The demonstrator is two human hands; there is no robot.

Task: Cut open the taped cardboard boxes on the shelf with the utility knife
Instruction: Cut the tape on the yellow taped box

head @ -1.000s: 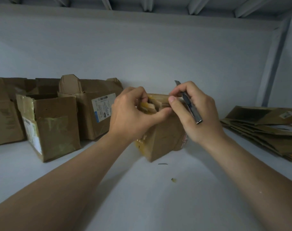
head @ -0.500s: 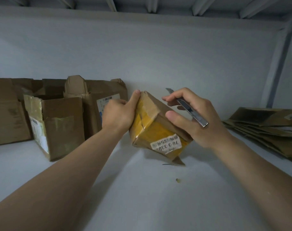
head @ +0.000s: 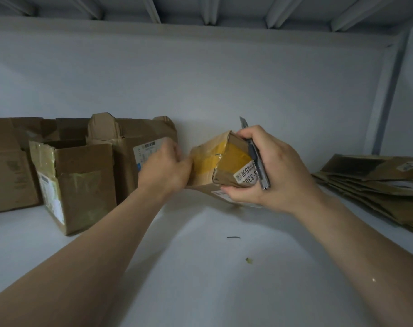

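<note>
The small box (head: pixel 220 161) is held between both hands over the shelf (head: pixel 200 274), tilted, with its yellow-taped face and white label towards the camera. The left grip (head: pixel 165 171) holds the box's left end; this hand is motion-blurred. The right grip (head: pixel 274 171) holds the box's right end, thumb under the lower edge and fingers curled over the top. The same grip clamps the utility knife (head: pixel 257 161) against the box, blade tip pointing up past the fingers.

Three open boxes (head: pixel 83 185) stand at the left. A stack of flattened cardboard (head: pixel 377 187) lies at the right. Two small scraps (head: pixel 233 237) lie on the shelf.
</note>
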